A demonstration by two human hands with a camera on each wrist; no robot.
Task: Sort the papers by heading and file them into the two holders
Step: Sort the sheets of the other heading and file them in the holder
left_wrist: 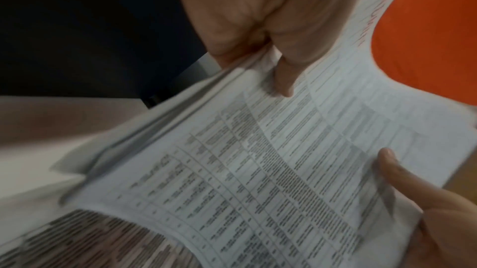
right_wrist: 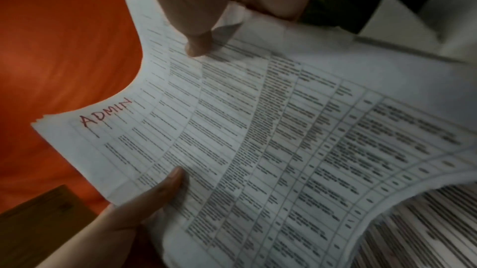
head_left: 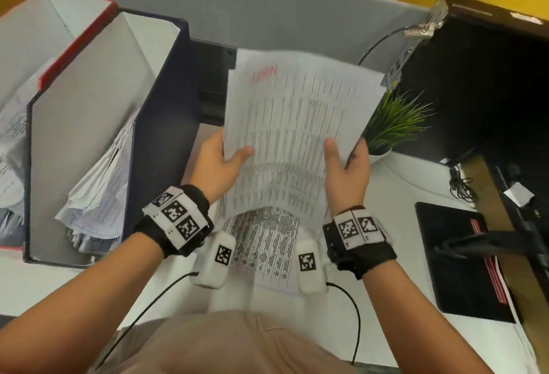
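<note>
I hold a sheaf of printed table sheets (head_left: 297, 112) above the desk, its top sheet headed ADMIN (right_wrist: 105, 115) in red handwriting. My left hand (head_left: 228, 156) pinches its lower left edge, thumb on top. My right hand (head_left: 341, 156) pinches the lower right edge the same way. The sheets (left_wrist: 284, 160) bow between the two grips. At the left stand two holders: a dark navy one (head_left: 166, 91) with crumpled papers (head_left: 101, 183) leaning in it, and beyond it a red-edged one (head_left: 77, 43) that also contains papers (head_left: 12, 141).
Another printed sheet (head_left: 264, 248) lies on the white desk under my wrists. A small potted plant (head_left: 395, 124) and a black computer case (head_left: 475, 76) stand at the right. A black pad (head_left: 454, 260) lies near the right edge. A grey partition (head_left: 267, 2) closes the back.
</note>
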